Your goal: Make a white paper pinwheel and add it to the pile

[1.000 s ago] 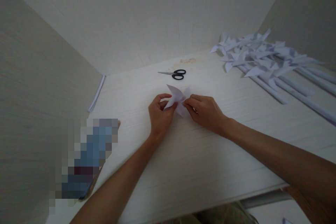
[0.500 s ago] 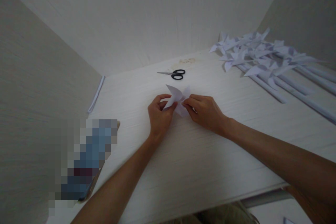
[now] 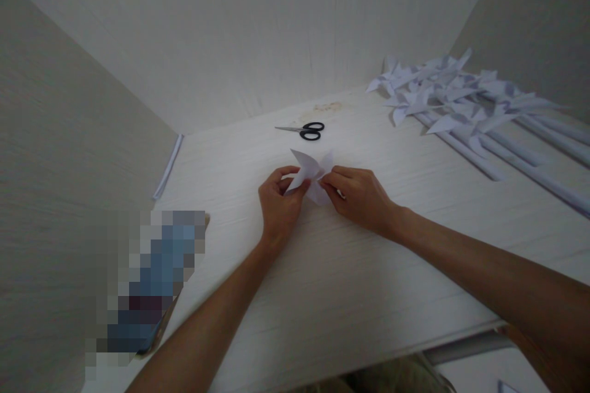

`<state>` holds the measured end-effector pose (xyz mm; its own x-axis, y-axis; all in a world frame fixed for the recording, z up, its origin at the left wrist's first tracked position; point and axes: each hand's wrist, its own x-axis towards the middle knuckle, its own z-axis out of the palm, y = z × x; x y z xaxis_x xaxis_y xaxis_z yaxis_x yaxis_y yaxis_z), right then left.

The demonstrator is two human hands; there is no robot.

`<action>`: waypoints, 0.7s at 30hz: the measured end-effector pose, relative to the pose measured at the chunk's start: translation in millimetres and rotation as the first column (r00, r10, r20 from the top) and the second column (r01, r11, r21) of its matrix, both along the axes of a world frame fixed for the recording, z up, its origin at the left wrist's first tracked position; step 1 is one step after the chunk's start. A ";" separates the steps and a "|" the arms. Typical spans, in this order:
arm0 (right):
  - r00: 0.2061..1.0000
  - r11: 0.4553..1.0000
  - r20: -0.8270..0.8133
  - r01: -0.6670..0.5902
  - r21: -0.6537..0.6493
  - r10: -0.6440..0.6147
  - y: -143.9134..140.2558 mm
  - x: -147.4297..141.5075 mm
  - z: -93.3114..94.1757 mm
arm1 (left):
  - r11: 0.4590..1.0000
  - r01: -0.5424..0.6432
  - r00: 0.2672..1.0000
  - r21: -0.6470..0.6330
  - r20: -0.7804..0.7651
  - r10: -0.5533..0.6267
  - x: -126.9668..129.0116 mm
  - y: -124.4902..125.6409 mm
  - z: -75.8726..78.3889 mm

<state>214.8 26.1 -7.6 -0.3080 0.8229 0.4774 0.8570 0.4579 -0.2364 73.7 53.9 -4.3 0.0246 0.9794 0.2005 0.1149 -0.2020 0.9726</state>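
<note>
A small folded white paper piece (image 3: 312,173) with pointed flaps sits just above the white desk top (image 3: 322,270), near its middle. My left hand (image 3: 278,204) pinches its left side between thumb and fingers. My right hand (image 3: 360,195) pinches its right side, fingertips meeting the left hand's at the paper's centre. The lower part of the paper is hidden behind my fingers.
Black-handled scissors (image 3: 306,130) lie behind the paper. A heap of finished white paper pinwheels on rolled paper sticks (image 3: 465,107) fills the right rear. A thin white strip (image 3: 168,166) lies along the left wall. A blurred object (image 3: 147,282) rests at the left front.
</note>
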 end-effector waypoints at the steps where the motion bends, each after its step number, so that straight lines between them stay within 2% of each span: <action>1: 1.000 1.000 0.001 0.000 -0.002 0.000 0.0 -0.1 -0.1 | 1.000 0.001 1.000 0.001 -0.002 -0.001 0.0 -0.1 0.0; 11: 0.999 1.000 -0.036 -0.009 0.004 0.009 -0.3 -0.9 -0.4 | 0.998 -0.038 0.996 0.040 -0.081 0.041 1.5 -3.7 2.0; 21: 1.000 1.000 0.014 -0.005 0.010 0.005 -1.6 -1.7 2.7 | 0.997 -0.044 0.991 0.057 -0.120 0.050 1.9 -5.3 4.0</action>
<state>213.1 24.5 -5.0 -0.3190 0.8165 0.4812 0.8580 0.4645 -0.2193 75.7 48.6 -0.2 0.0061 0.9679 0.2512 0.2422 -0.2451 0.9387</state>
